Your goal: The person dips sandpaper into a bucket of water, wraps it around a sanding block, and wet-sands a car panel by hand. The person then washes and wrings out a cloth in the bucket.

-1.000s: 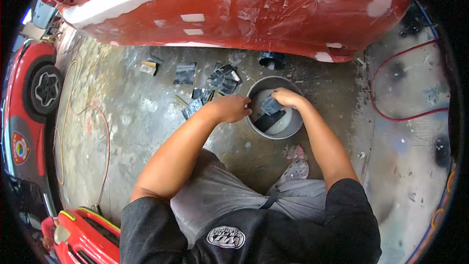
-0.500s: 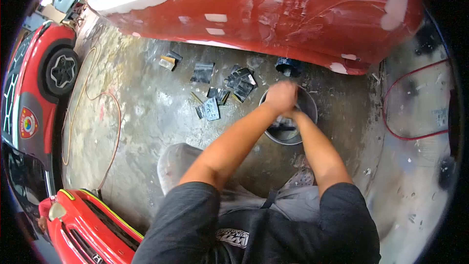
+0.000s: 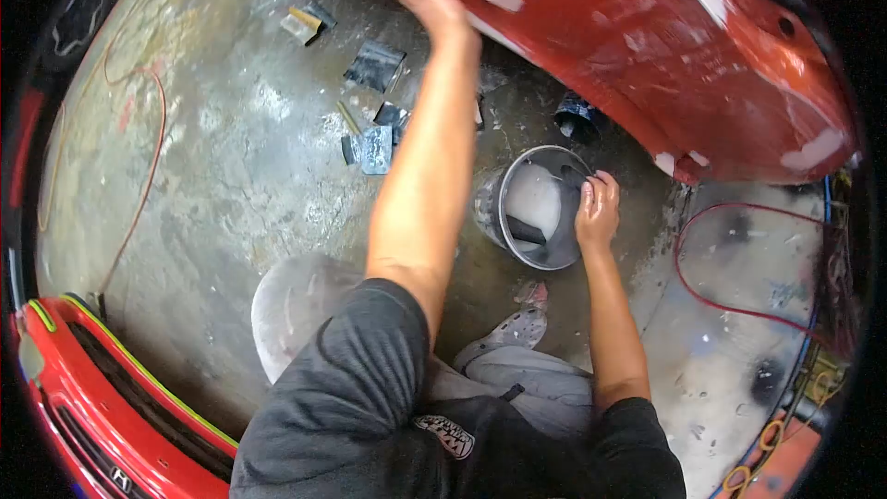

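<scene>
A dark bucket (image 3: 490,211) tilts on the floor, with cloudy whitish liquid and a dark block (image 3: 527,232) inside. My right hand (image 3: 599,211) has its fingers curled over the bucket's right rim. Stretched far forward, my left hand (image 3: 432,7) is beside the lower edge of the red car body (image 3: 601,37), fingers extended and nothing visible in them. Whether it touches the body I cannot tell. Pale filler patches mark the red panel. Dark sandpaper sheets (image 3: 376,66) and a blue-grey piece (image 3: 376,150) lie left of my left forearm, which hides part of the pile.
A dark can (image 3: 577,117) lies under the car's edge, behind the bucket. Hoses run over the floor: a thin one (image 3: 157,148) at left, a red one (image 3: 684,263) at right. A red bumper (image 3: 120,416) occupies the lower left, and a wheel (image 3: 78,18) the upper left.
My hands were together over the bucket; they have separated. The left has swung forward and left to the car, the right has moved to the bucket's rim. The bucket now tilts, and the view has turned.
</scene>
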`<control>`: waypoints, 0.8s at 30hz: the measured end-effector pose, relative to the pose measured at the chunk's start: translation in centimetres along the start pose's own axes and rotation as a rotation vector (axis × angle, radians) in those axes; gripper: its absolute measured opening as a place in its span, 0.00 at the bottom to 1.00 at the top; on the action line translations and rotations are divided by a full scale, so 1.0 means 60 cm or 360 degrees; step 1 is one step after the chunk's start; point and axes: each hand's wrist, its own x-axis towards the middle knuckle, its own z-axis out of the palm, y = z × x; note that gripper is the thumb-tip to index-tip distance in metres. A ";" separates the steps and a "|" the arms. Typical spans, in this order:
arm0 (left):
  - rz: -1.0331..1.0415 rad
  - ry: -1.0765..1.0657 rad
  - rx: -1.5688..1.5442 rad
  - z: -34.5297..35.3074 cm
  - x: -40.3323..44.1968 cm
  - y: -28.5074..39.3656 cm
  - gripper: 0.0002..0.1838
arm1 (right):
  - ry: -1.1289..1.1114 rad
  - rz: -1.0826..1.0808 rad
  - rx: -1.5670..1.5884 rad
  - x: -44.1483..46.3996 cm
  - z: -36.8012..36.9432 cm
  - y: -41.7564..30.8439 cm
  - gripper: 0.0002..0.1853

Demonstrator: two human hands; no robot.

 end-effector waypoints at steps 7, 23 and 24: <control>-0.0056 0.0329 0.0438 0.081 -0.158 -0.041 0.46 | 0.0029 0.0964 0.0309 -0.038 0.019 0.027 0.28; -0.1068 -0.0009 0.0123 0.127 -0.366 -0.027 0.44 | 0.0158 0.1518 0.0495 -0.029 0.006 0.024 0.28; -0.1129 0.0039 0.0042 0.128 -0.356 -0.015 0.44 | 0.0107 0.1530 0.0520 -0.027 0.005 0.027 0.27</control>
